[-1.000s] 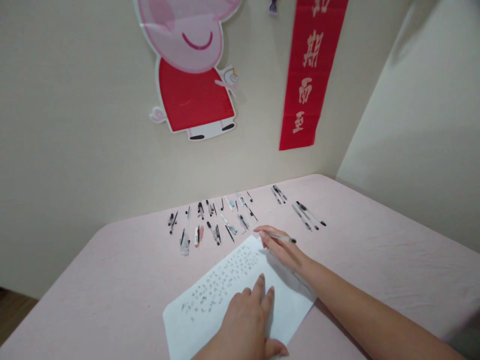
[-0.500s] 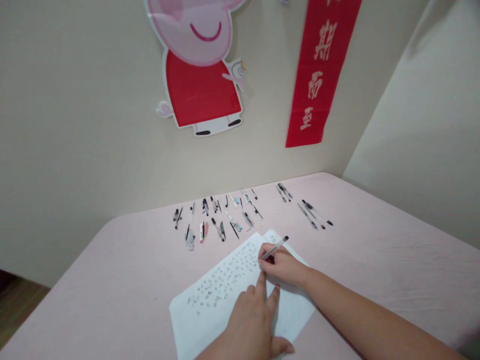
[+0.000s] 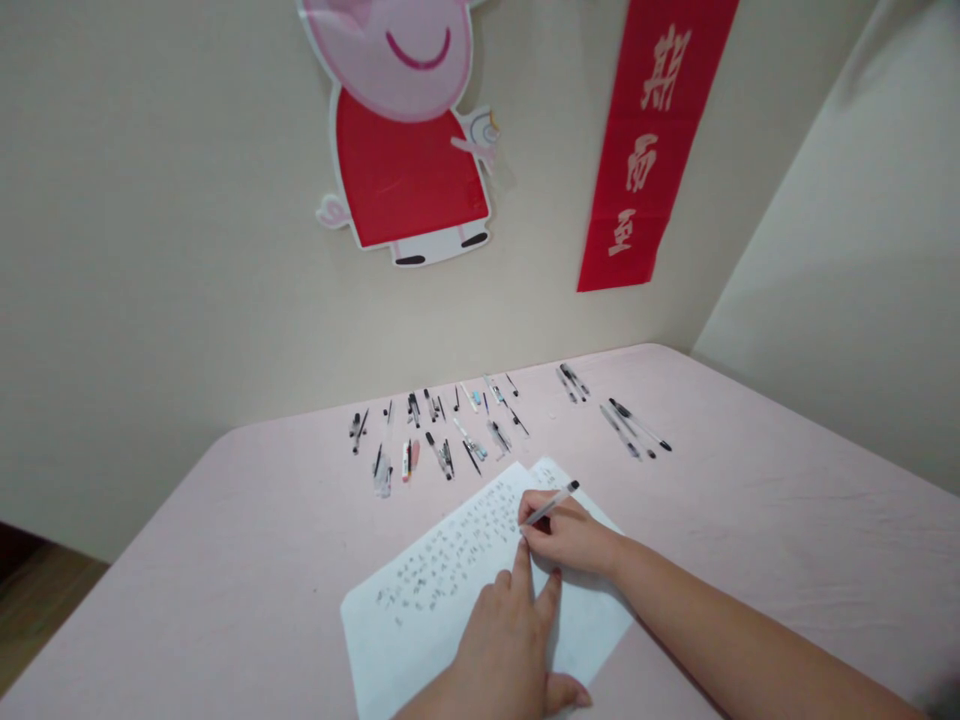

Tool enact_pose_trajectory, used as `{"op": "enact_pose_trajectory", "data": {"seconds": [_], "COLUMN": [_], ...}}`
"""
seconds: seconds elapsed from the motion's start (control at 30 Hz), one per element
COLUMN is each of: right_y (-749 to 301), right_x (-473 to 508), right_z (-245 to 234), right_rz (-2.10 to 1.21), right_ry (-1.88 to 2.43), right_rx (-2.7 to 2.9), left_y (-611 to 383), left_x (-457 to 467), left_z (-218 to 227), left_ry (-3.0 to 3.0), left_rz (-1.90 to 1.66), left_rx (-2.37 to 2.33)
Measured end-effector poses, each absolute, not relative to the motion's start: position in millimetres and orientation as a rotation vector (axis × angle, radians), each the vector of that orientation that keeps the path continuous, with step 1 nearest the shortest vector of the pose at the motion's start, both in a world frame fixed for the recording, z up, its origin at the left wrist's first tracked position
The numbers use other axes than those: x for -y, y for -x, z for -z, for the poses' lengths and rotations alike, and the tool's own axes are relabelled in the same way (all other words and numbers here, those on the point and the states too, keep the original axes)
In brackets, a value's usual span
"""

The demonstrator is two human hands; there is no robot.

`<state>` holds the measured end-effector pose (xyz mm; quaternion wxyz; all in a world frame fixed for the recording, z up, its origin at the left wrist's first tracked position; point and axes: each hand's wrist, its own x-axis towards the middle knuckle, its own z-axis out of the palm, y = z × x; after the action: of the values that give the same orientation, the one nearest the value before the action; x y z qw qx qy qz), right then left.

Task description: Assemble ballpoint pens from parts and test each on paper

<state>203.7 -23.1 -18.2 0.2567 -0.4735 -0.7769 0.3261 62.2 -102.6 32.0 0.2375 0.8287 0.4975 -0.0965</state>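
Note:
A white sheet of paper [image 3: 435, 590] covered with small handwritten marks lies on the pink table [image 3: 247, 560]. My right hand [image 3: 566, 535] is closed round a black-capped pen [image 3: 553, 501], its tip down on the paper near the sheet's far edge. My left hand [image 3: 506, 645] lies flat on the near part of the sheet, fingers stretched out and pointing toward the right hand, almost touching it.
Several pens and pen parts [image 3: 435, 440] lie in rows at the far side of the table, with more pens [image 3: 634, 425] to the right. A cartoon pig cutout [image 3: 409, 130] and a red banner [image 3: 652, 140] hang on the wall behind.
My right hand drew back from the sheet's far corner onto the paper and turned the pen from lying sideways to tip-down. The left hand stays flat on the sheet.

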Motion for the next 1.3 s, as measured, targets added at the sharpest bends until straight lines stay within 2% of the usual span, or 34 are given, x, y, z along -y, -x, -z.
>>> {"op": "enact_pose_trajectory", "data": {"seconds": [1.3], "right_y": [-204.3], "right_x": [22.9], "right_z": [17.7], "right_rz": [-0.854], "right_ry": [1.257], "right_rx": [2.166], "left_y": [-63.3], "left_x": [103.4], "left_z": [-32.7], "left_ry": [-2.286], "left_rz": [0.26], "left_rx": [-1.354]}}
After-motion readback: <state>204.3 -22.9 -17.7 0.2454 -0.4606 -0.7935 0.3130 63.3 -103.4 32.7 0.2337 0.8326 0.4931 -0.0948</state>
